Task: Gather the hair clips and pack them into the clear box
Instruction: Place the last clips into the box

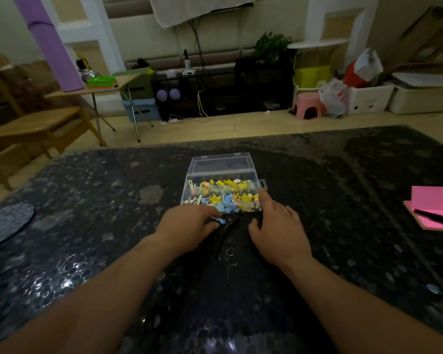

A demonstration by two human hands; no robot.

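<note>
clear box (185,198) open on the dark table (87,200)

it sits mid-table, lid (221,164) tipped back, packed with yellow, blue and pink hair clips (223,194). the left grip (189,226) lies just before its front wall, thumb and fingers curled, pinching a small blue clip (221,221). the right grip (279,226) is loose and holds nothing, its forefinger touching the box's right front corner. a pink notebook (435,200) lies well apart at right.
</note>
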